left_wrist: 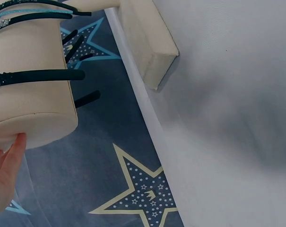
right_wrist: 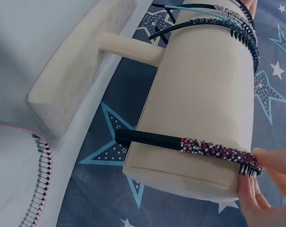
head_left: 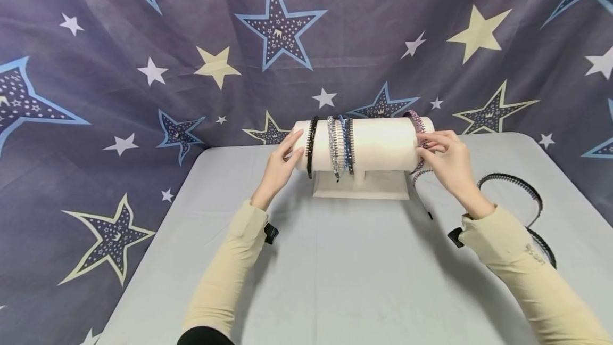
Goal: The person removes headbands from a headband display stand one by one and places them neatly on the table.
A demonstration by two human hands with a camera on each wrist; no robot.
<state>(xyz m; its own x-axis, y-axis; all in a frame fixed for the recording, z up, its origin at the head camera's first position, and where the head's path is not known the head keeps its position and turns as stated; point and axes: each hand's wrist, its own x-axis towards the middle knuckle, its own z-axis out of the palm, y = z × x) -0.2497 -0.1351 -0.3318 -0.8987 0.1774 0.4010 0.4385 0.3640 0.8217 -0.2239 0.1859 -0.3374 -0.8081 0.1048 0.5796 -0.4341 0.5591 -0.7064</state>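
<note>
A cream padded headband stand [head_left: 383,145] lies horizontally on its post. At its right end, my right hand [head_left: 450,161] pinches a headband with pink and silver rhinestones [right_wrist: 213,149] between thumb and fingers; its black end reaches round the roll. My left hand [head_left: 278,169] touches the stand's left end with extended fingers. Close to that hand sits a black beaded headband [head_left: 312,145]. Further along, a silver headband [head_left: 333,148], a blue headband [head_left: 342,140] and a dark sparkly headband [head_left: 351,148] are grouped together on the roll.
On the grey table [head_left: 297,281], right of the stand's base [head_left: 361,190], lies a thin pink toothed headband [right_wrist: 42,177]. Beyond the right hand is a black toothed headband [head_left: 533,190], with another black headband [head_left: 545,246] partly behind the sleeve. A star-patterned cloth [head_left: 297,89] hangs behind.
</note>
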